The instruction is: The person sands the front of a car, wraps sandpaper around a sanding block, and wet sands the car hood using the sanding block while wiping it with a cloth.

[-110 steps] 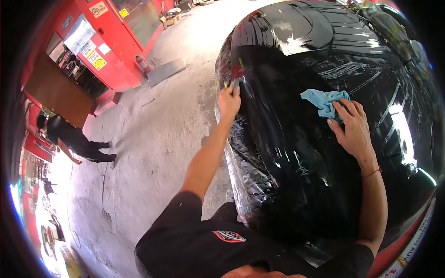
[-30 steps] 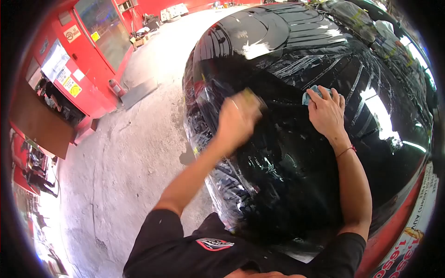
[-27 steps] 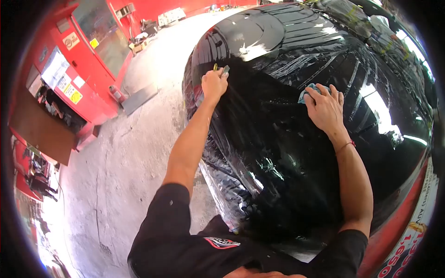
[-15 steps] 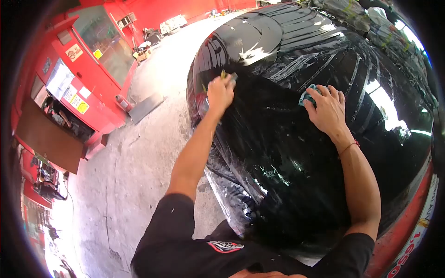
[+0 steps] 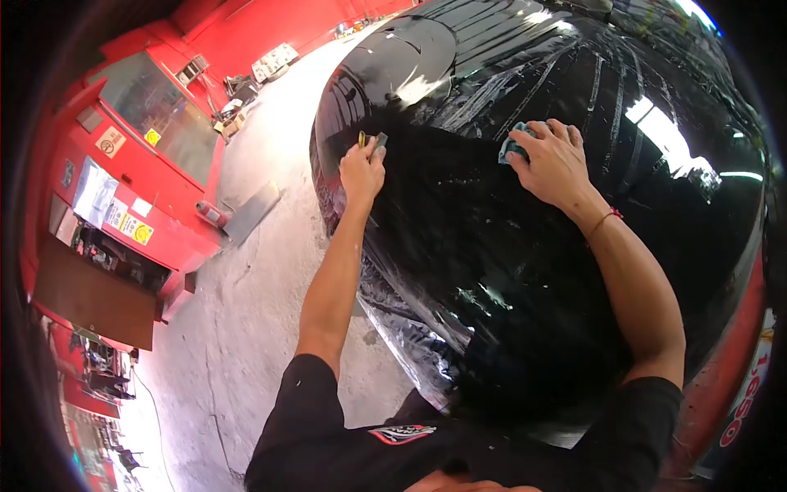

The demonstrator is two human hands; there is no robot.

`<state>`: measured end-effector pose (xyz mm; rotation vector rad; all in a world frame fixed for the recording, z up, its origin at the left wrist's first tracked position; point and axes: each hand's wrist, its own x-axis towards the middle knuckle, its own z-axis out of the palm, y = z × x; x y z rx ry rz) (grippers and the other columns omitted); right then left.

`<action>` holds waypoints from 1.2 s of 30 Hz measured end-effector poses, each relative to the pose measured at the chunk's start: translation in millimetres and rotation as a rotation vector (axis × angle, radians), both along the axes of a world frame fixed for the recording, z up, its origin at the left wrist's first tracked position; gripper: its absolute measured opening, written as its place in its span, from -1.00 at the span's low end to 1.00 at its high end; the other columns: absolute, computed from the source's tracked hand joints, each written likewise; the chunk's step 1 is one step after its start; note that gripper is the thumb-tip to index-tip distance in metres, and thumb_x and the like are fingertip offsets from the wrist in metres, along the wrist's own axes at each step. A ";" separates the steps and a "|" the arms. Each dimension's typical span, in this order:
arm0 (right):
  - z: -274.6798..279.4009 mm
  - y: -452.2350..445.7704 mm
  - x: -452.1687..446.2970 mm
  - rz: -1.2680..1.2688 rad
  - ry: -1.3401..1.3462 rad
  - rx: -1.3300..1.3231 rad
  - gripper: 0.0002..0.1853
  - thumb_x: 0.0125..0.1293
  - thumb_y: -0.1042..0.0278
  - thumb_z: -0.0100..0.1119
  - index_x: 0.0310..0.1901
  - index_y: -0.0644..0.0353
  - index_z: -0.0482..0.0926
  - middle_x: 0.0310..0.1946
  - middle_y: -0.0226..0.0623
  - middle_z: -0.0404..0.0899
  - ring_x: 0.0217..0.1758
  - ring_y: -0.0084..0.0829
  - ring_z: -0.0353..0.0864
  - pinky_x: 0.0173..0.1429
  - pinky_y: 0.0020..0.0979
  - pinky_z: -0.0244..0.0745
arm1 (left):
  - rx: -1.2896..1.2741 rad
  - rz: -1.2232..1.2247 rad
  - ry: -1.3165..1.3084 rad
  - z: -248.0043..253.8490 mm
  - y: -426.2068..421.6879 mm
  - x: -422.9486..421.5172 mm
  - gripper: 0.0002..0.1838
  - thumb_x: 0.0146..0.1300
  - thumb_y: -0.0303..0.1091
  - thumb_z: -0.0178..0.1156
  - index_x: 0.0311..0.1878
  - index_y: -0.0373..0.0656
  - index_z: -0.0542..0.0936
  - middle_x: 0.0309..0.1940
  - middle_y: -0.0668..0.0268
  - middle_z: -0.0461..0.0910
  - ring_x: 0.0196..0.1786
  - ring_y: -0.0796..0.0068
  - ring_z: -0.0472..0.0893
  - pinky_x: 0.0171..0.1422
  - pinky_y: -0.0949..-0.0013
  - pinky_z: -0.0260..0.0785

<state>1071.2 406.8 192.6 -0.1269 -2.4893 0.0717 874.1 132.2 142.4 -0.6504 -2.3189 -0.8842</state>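
Note:
My left hand (image 5: 361, 174) is closed on a small tool (image 5: 379, 143) with a yellow part and a grey-green end, near the left edge of a glossy black car panel (image 5: 525, 238). My right hand (image 5: 553, 161) presses a crumpled blue cloth (image 5: 512, 146) against the same panel, to the right of my left hand. The panel is wet and streaked, with smears above and right of the cloth. Wrinkled clear plastic film (image 5: 410, 344) hangs along the car's near left side.
Concrete floor (image 5: 254, 303) lies left of the car. A fire extinguisher (image 5: 212, 214) and a grey board (image 5: 252, 215) are by the red wall (image 5: 270, 31). A brown panel (image 5: 94, 291) juts out at the left. A printed sign (image 5: 742, 402) lies at the lower right.
The view has shifted. My right hand and the cloth have moved left over the panel. My left hand, still holding the tool, has moved from the lower left edge to farther up the panel's left side.

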 end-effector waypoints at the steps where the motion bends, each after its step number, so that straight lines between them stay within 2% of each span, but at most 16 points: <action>1: 0.7 0.2 -0.7 0.003 -0.027 -0.001 -0.64 0.31 0.09 0.25 0.10 -0.02 0.65 0.15 -0.22 0.58 0.34 -0.07 0.40 0.42 0.06 0.16 | -0.033 0.020 -0.048 0.8 0.2 19.9 -0.69 0.32 -0.20 0.25 0.04 -0.12 0.71 -0.21 -0.09 0.65 -0.10 -0.15 0.63 -0.04 0.01 0.44; 4: -6.2 -1.3 0.9 0.025 -0.021 -0.029 -0.67 0.31 0.07 0.24 0.03 -0.02 0.67 0.14 -0.22 0.59 0.33 -0.03 0.43 0.46 0.24 0.14 | -0.068 -0.167 0.042 -21.2 -7.8 145.0 -0.61 0.26 -0.37 0.32 0.17 -0.09 0.67 0.21 0.02 0.55 0.18 -0.09 0.54 0.30 0.05 0.40; 7: 1.6 2.8 -3.5 0.035 -0.028 -0.026 -0.67 0.31 0.07 0.23 0.03 -0.01 0.67 0.15 -0.21 0.59 0.33 -0.02 0.43 0.45 0.23 0.14 | -0.244 -0.142 0.257 -21.2 -24.5 101.0 -0.67 0.33 -0.25 0.25 0.12 -0.11 0.70 0.09 -0.04 0.62 0.14 -0.07 0.59 0.22 0.09 0.44; 8: 1.8 2.4 -2.0 0.042 -0.035 -0.034 -0.67 0.31 0.08 0.23 0.04 -0.01 0.67 0.14 -0.21 0.59 0.32 -0.02 0.43 0.44 0.22 0.15 | 0.000 -0.020 -0.183 -1.1 -27.1 64.7 -0.66 0.35 -0.20 0.21 0.09 -0.15 0.70 -0.10 -0.10 0.66 0.02 -0.04 0.66 0.08 0.09 0.47; 9: 0.7 2.4 -1.1 0.047 -0.033 -0.025 -0.67 0.31 0.08 0.23 0.04 -0.01 0.67 0.14 -0.21 0.59 0.32 -0.02 0.43 0.44 0.22 0.15 | 0.076 0.055 -0.192 -0.8 -30.6 12.1 -0.65 0.35 -0.20 0.21 0.08 -0.18 0.70 -0.22 -0.12 0.65 -0.09 -0.06 0.67 -0.02 0.04 0.46; 13: 3.0 -1.1 -1.8 0.022 -0.012 0.009 -0.66 0.31 0.10 0.22 0.06 0.00 0.66 0.12 -0.21 0.59 0.31 -0.02 0.43 0.42 0.16 0.17 | 0.057 0.111 -0.053 -13.3 -25.4 6.9 -0.61 0.31 -0.16 0.28 0.10 -0.16 0.70 -0.13 -0.13 0.64 -0.03 -0.12 0.64 0.00 0.06 0.46; 15: 1.8 -0.2 -4.7 0.022 -0.030 0.011 -0.65 0.31 0.11 0.22 0.07 0.00 0.66 0.12 -0.21 0.60 0.31 -0.02 0.43 0.41 0.15 0.17 | 0.025 -0.003 -0.200 -11.5 -10.4 92.9 -0.63 0.29 -0.14 0.30 0.09 -0.10 0.72 -0.03 -0.09 0.63 0.06 -0.09 0.61 0.07 0.06 0.46; 17: -4.2 2.0 -6.6 0.035 0.020 0.021 -0.65 0.31 0.11 0.22 0.08 0.00 0.66 0.12 -0.22 0.60 0.31 -0.03 0.43 0.43 0.13 0.16 | 0.057 -0.219 0.052 -25.5 -2.2 162.6 -0.70 0.34 -0.18 0.24 -0.02 -0.15 0.74 0.03 -0.06 0.62 0.10 -0.06 0.58 0.14 0.02 0.43; 19: -2.3 4.1 -8.6 0.032 0.023 0.022 -0.65 0.31 0.11 0.21 0.07 0.00 0.66 0.12 -0.22 0.60 0.31 -0.04 0.43 0.42 0.13 0.16 | -0.035 -0.257 0.116 -15.8 -13.2 126.8 -0.73 0.36 -0.21 0.22 -0.06 -0.16 0.74 0.12 -0.04 0.60 0.12 -0.04 0.57 0.19 0.02 0.43; 21: -1.6 1.9 -5.4 0.031 -0.004 0.009 -0.65 0.31 0.09 0.21 0.08 -0.01 0.66 0.12 -0.23 0.60 0.31 -0.05 0.43 0.42 0.11 0.17 | -0.087 0.147 -0.282 -9.6 -36.7 12.5 -0.67 0.36 -0.09 0.21 -0.01 -0.08 0.74 -0.17 -0.05 0.71 -0.11 -0.09 0.68 0.05 0.02 0.51; 22: 3.2 1.5 -4.8 0.027 -0.038 0.014 -0.64 0.31 0.08 0.22 0.09 -0.02 0.66 0.12 -0.23 0.60 0.31 -0.05 0.43 0.42 0.10 0.17 | 0.127 0.202 -0.100 -20.3 -44.3 -34.4 -0.65 0.39 -0.08 0.16 -0.02 -0.13 0.73 -0.43 -0.08 0.67 -0.27 -0.14 0.67 -0.07 -0.04 0.49; 27: 2.3 -0.9 -4.0 0.018 -0.015 0.019 -0.66 0.30 0.08 0.23 0.07 -0.04 0.68 0.12 -0.23 0.60 0.27 -0.07 0.45 0.40 0.06 0.19 | -0.111 0.047 -0.087 -17.0 -20.4 88.2 -0.67 0.34 -0.13 0.24 0.07 -0.05 0.72 0.13 -0.04 0.60 0.10 -0.09 0.59 0.15 0.07 0.47; 31: -1.3 1.6 -5.3 0.034 0.018 0.026 -0.64 0.30 0.10 0.23 0.08 -0.02 0.67 0.11 -0.21 0.61 0.29 -0.05 0.44 0.41 0.03 0.19 | -0.007 -0.221 0.127 -21.0 -15.1 132.0 -0.68 0.26 -0.28 0.33 0.06 -0.13 0.70 0.10 0.01 0.61 0.13 -0.07 0.56 0.26 0.10 0.44; 33: 1.5 2.0 -3.8 0.032 0.021 0.037 -0.64 0.30 0.09 0.23 0.08 -0.02 0.67 0.11 -0.21 0.61 0.28 -0.05 0.45 0.39 0.03 0.21 | -0.065 0.041 -0.200 -7.5 -27.1 27.4 -0.62 0.32 -0.14 0.24 0.07 -0.17 0.69 -0.06 -0.08 0.65 0.02 -0.12 0.62 0.12 0.00 0.46; 34: -0.1 1.9 -3.3 0.037 0.016 0.043 -0.65 0.30 0.09 0.23 0.08 -0.02 0.67 0.11 -0.22 0.61 0.28 -0.05 0.45 0.38 0.03 0.21 | -0.032 0.114 0.028 -15.1 -29.8 -17.0 -0.59 0.34 -0.09 0.20 0.08 -0.18 0.69 -0.13 -0.12 0.65 -0.10 -0.18 0.64 0.02 -0.08 0.45; 36: -1.5 2.7 -4.0 0.036 0.031 0.048 -0.65 0.31 0.09 0.22 0.07 -0.02 0.67 0.10 -0.22 0.61 0.26 -0.06 0.47 0.38 0.04 0.21 | -0.062 0.154 -0.114 -3.5 -23.3 -30.4 -0.60 0.33 -0.09 0.21 0.11 -0.09 0.70 -0.12 -0.10 0.65 -0.05 -0.16 0.63 0.03 -0.05 0.45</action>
